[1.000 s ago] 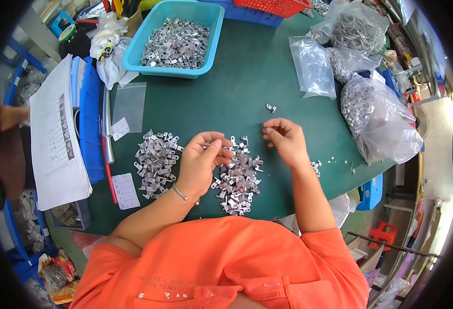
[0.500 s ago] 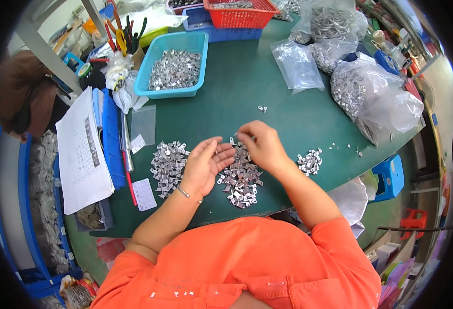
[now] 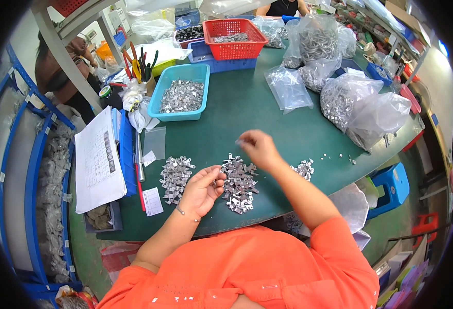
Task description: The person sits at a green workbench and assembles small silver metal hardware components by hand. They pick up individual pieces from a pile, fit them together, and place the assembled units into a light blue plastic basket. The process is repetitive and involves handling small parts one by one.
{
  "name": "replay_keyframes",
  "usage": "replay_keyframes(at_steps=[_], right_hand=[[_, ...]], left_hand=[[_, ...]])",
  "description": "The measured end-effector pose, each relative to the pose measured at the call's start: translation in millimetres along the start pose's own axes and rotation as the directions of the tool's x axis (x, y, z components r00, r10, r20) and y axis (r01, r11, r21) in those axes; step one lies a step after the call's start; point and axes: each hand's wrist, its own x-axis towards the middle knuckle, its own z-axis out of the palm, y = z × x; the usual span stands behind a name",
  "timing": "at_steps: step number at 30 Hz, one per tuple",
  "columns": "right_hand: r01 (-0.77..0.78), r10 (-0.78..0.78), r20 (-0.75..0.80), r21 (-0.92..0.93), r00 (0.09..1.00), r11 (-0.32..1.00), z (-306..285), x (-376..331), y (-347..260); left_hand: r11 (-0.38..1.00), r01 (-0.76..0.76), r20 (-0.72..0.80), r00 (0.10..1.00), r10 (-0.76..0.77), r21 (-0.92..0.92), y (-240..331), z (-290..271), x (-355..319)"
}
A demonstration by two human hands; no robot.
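Several piles of small silvery metal clips lie on the green table. My left hand (image 3: 203, 191) is between the left pile (image 3: 175, 177) and the middle pile (image 3: 240, 183), its thumb and fingers closed in a pinch. What it holds, if anything, is too small to make out. Beyond the middle pile, my right hand (image 3: 261, 149) is raised with its fingertips pinched on a small metal clip (image 3: 240, 142), which is blurred. A smaller pile of clips (image 3: 305, 169) lies to the right, partly behind my right forearm.
A turquoise tray (image 3: 204, 98) of metal parts stands at the back left, near a red basket (image 3: 237, 50). Clear bags of metal parts (image 3: 342, 103) sit at the right. Papers (image 3: 97, 165) lean at the left. Other people are in the background.
My right hand has moved away from the middle pile, outward over the table. My left hand, spread before, has curled into a pinch. The view has tilted up.
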Motion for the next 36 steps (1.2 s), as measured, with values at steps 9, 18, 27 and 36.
replay_keyframes(at_steps=[9, 18, 27, 36], right_hand=[[0.131, -0.137, -0.005, 0.314, 0.991, 0.940, -3, -81, -64], [-0.003, 0.007, -0.010, 0.352, 1.000, 0.936, -16, -78, -49], [-0.266, 0.207, 0.167, 0.604, 0.964, 0.752, -16, -70, -24], [-0.293, 0.199, 0.217, 0.647, 0.956, 0.704, -15, -61, -14]], left_hand=[[0.993, -0.055, 0.097, 0.994, 0.045, 0.105, -19, 9, 1], [0.979, -0.125, 0.140, 0.985, 0.102, 0.163, -16, 24, 11], [0.973, -0.057, 0.073, 0.996, 0.041, 0.223, -10, 29, 23], [0.970, -0.046, 0.075, 0.997, 0.029, 0.240, -3, 25, 34]])
